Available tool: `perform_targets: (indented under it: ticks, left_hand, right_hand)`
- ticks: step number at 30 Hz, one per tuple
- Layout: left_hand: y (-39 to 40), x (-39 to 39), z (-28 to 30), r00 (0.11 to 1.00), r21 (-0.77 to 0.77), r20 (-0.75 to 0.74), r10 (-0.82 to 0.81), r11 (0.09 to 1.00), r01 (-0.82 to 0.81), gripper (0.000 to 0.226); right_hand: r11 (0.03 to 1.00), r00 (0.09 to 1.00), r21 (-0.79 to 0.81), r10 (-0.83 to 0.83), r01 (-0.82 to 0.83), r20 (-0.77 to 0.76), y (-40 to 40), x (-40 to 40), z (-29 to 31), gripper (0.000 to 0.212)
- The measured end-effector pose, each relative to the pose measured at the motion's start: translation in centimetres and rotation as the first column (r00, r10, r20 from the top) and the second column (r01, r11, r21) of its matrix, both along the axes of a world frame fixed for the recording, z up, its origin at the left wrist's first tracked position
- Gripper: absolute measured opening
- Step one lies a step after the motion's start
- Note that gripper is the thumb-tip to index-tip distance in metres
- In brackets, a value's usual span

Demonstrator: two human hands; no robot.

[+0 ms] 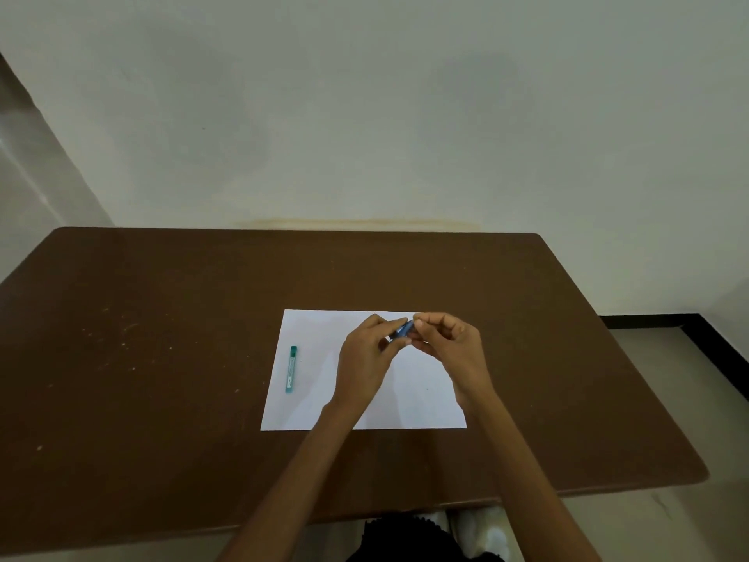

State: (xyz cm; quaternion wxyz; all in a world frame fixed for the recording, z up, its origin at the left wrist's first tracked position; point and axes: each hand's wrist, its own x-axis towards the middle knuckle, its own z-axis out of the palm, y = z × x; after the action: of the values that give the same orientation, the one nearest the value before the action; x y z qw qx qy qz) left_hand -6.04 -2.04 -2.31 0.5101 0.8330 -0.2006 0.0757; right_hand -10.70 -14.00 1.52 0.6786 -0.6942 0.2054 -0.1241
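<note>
A white sheet of paper (308, 403) lies flat on the brown table (162, 358). Above the sheet's far right part, my left hand (364, 358) grips a small blue pen-like object (404, 329) with curled fingers. My right hand (450, 346) pinches the far end of the same blue object between thumb and fingertips. Most of the object is hidden by the fingers. A slim teal tube (291, 369) with a label lies on the left part of the sheet, pointing away from me.
The table's far edge meets a pale wall (364, 115). Its right edge (632, 350) drops to a light floor with a dark skirting strip. The left half of the tabletop shows pale specks and scratches. Dark clothing and white shoes show below the near edge.
</note>
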Motion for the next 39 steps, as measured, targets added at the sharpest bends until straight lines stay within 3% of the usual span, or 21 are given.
perform_targets:
  ticks: [5, 7, 10, 14, 19, 23, 25, 27, 32, 36, 39]
  left_hand:
    - [-0.5, 0.4, -0.5, 0.995, -0.075, -0.097, 0.02, 0.997, -0.027, 0.026]
    - [-0.5, 0.6, -0.4, 0.986, -0.137, -0.161, 0.043, 0.988, -0.065, 0.027]
    - [-0.4, 1.4, -0.5, 0.966, -0.226, -0.251, 0.069, 0.966, -0.127, 0.027]
    - [-0.5, 2.5, -0.5, 0.951, -0.268, -0.303, 0.06, 0.952, -0.145, 0.027]
    - [-1.1, 3.0, -0.8, 0.944, -0.26, -0.323, 0.06, 0.954, -0.149, 0.026]
    - [-1.3, 2.9, -0.9, 0.943, -0.252, -0.326, 0.063, 0.956, -0.151, 0.027]
    - [-1.2, 2.7, -0.8, 0.947, -0.244, -0.316, 0.065, 0.958, -0.147, 0.028]
    - [-1.0, 2.4, -0.6, 0.953, -0.228, -0.296, 0.067, 0.964, -0.139, 0.028]
    - [-0.3, 2.2, 0.1, 0.965, -0.17, -0.25, 0.082, 0.977, -0.128, 0.027]
    - [0.0, 1.3, 1.5, 0.977, -0.142, -0.203, 0.06, 0.986, -0.09, 0.029]
    - [0.3, 0.5, 2.2, 0.984, -0.136, -0.163, 0.076, 0.986, -0.099, 0.029]
  right_hand:
    - [0.995, 0.999, 0.094, -0.045, 0.045, 0.004, -0.9, 0.5, -1.7, 0.016]
    - [0.99, 0.992, 0.062, -0.123, 0.125, -0.036, -1.9, 1.0, -3.0, 0.019]
    - [0.95, 0.965, -0.256, -0.22, 0.18, -0.14, -3.7, 2.2, -5.5, 0.023]
    - [0.75, 0.969, -0.661, -0.144, -0.026, -0.202, -4.9, 4.1, -7.5, 0.026]
    - [0.544, 0.954, -0.802, -0.008, -0.247, -0.299, -5.0, 6.0, -7.9, 0.023]
    - [0.468, 0.931, -0.823, -0.003, -0.322, -0.365, -5.0, 6.3, -7.7, 0.021]
    - [0.501, 0.93, -0.806, -0.008, -0.313, -0.366, -4.8, 6.2, -7.2, 0.022]
    - [0.626, 0.945, -0.74, -0.017, -0.245, -0.327, -4.3, 6.0, -6.2, 0.018]
    - [0.918, 0.995, -0.387, 0.066, -0.089, -0.072, -2.2, 4.3, -1.6, 0.012]
    - [0.978, 0.987, -0.165, 0.143, -0.13, 0.068, -0.9, 2.7, 1.8, 0.016]
    - [0.968, 0.981, -0.188, 0.181, -0.164, 0.076, -0.5, 1.9, 2.9, 0.02]
